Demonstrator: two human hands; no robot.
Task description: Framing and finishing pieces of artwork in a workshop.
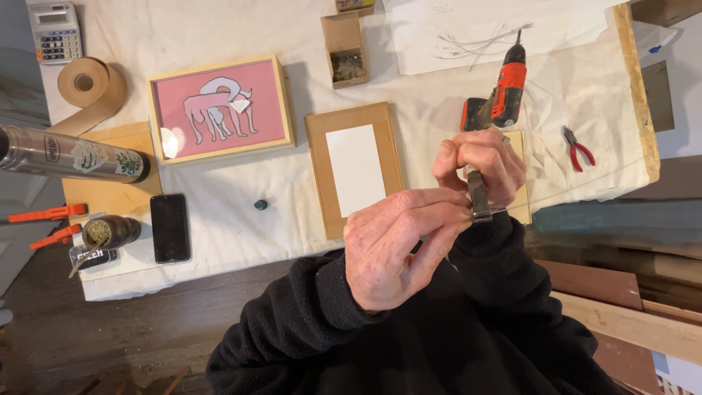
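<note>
Both hands are raised close to the camera over the table's near edge. My right hand (482, 164) is closed in a fist around a small grey metal tool (479, 201) whose end sticks out below the fist. My left hand (398, 245) pinches at that tool's lower end with thumb and forefinger; a thin wire (585, 186) runs from there off to the right. Behind the hands lies a wooden frame back (355, 168) with a white card in it. Black sleeves cover both arms.
On the white cloth: a pink framed picture (219, 110), an orange cordless drill (501, 99), red-handled pliers (578, 146), a small box of hardware (345, 51), a brown tape roll (88, 84), a phone (170, 227), a steel flask (69, 153), a calculator (55, 31), orange clamps (44, 214). Wooden boards stack at right.
</note>
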